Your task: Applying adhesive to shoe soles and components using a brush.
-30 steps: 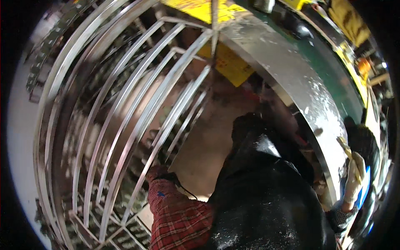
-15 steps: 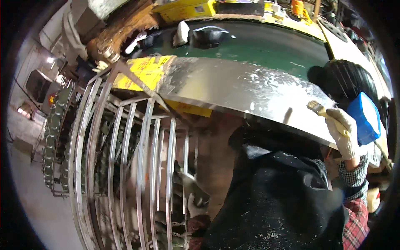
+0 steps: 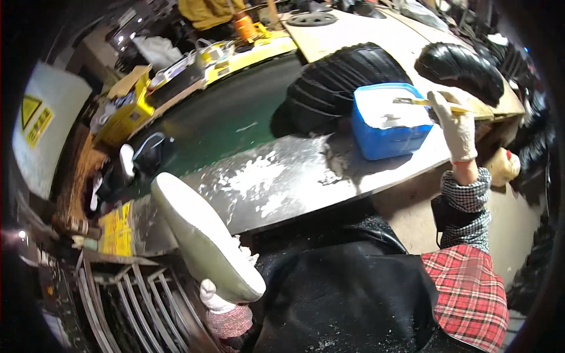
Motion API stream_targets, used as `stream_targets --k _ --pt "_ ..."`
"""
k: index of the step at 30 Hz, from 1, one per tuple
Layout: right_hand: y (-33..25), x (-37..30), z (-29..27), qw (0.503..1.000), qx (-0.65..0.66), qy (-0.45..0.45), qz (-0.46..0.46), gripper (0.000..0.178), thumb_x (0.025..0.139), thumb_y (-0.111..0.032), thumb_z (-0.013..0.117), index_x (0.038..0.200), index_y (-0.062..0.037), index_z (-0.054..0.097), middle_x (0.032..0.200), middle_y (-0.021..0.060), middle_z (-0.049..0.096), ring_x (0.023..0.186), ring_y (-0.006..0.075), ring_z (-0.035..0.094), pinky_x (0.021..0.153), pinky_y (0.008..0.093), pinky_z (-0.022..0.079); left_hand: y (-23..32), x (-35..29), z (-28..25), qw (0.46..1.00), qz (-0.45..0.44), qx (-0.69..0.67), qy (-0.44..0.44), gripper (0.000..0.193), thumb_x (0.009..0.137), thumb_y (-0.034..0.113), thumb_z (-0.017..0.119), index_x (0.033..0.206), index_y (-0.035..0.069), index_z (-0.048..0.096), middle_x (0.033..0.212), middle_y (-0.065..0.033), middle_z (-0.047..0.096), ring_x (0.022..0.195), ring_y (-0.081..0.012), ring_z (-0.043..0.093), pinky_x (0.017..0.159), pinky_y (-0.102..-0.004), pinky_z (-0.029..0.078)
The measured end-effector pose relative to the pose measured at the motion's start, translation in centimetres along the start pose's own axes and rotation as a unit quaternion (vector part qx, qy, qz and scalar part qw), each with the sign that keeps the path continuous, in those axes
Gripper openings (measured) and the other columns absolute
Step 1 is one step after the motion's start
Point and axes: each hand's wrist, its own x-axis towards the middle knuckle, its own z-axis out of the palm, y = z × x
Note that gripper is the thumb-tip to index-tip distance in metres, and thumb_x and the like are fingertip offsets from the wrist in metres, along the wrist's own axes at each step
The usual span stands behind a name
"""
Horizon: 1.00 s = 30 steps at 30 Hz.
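My gloved left hand (image 3: 216,299) grips an olive-green shoe (image 3: 206,241) by its lower end. The shoe is tilted with its pale sole side turned up, in front of the bench's metal plate (image 3: 297,200). White-gloved fingers show along the shoe's right edge. In my right hand (image 3: 456,128), also gloved, is a brush (image 3: 419,102) with a pale handle. That hand is at the right rim of a blue tub (image 3: 391,143) holding white paste, and the brush reaches over the tub's opening. White smears lie on the plate.
A metal rack (image 3: 132,300) stands at the lower left, below the bench. Behind the tub lies a ribbed black bundle (image 3: 347,79), with another black bundle (image 3: 462,67) farther right. A dark green belt (image 3: 229,112) runs behind the plate. Yellow boxes (image 3: 126,115) line its far side.
My left hand has come up from the rack with the shoe. My right hand has carried the brush from above the plate to the blue tub. The view has swung to the right.
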Motion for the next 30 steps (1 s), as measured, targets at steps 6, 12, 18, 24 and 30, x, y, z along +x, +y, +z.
stream_targets --k 6,12,18,24,30 --pt "0.5 0.0 -0.3 0.999 -0.025 -0.044 0.0 0.021 0.095 -0.018 0.063 0.1 0.002 0.068 0.079 0.0001 0.063 0.07 0.0067 0.055 0.063 0.0212 0.044 -4.9 3.2 1.0 0.995 -0.08 -0.059 0.017 0.093 0.083 0.056 0.062 0.144 -0.007 0.03 0.134 -0.0264 0.046 0.112 -0.0381 0.052 0.099 -0.0531 0.044" --pt "-1.1 -2.8 -2.4 0.999 0.04 -0.025 0.025 0.017 0.094 -0.013 0.06 0.097 0.002 0.068 0.077 0.0029 0.065 0.066 0.0065 0.056 0.062 0.0191 0.045 -6.4 -2.0 -4.1 0.922 -0.247 -0.295 0.048 0.094 0.081 0.077 0.049 0.132 -0.002 0.045 0.103 -0.0245 0.066 0.083 -0.0403 0.067 0.063 -0.0466 0.056" --pt "-10.3 -7.2 12.0 0.885 0.213 -0.343 -0.231 0.017 0.085 -0.012 0.07 0.096 0.0004 0.069 0.085 0.0153 0.069 0.073 0.0242 0.068 0.067 0.0322 0.055 -4.9 -2.7 -5.4 0.91 -0.255 -0.326 0.036 0.103 0.079 0.081 0.047 0.132 -0.007 0.045 0.096 -0.0283 0.065 0.074 -0.0427 0.065 0.058 -0.0483 0.054" --pt "-11.8 -8.3 26.8 0.824 0.331 -0.46 0.016 0.026 0.092 -0.022 0.067 0.108 -0.0012 0.064 0.093 0.0078 0.07 0.082 0.0149 0.068 0.07 0.0284 0.054 -6.9 -3.0 -8.3 0.917 -0.16 -0.362 0.056 0.101 0.081 0.079 0.044 0.138 -0.004 0.037 0.115 -0.0302 0.054 0.085 -0.0423 0.062 0.067 -0.0528 0.053" --pt "-11.7 -9.9 21.5 0.773 0.333 -0.467 -0.27 0.014 0.093 -0.011 0.061 0.101 -0.0016 0.068 0.086 0.0082 0.07 0.082 0.0169 0.068 0.072 0.029 0.056 -8.1 -3.6 -10.7 0.916 -0.173 -0.36 0.026 0.086 0.09 0.072 0.037 0.15 0.011 0.03 0.146 -0.0208 0.038 0.125 -0.0403 0.045 0.099 -0.0615 0.035"
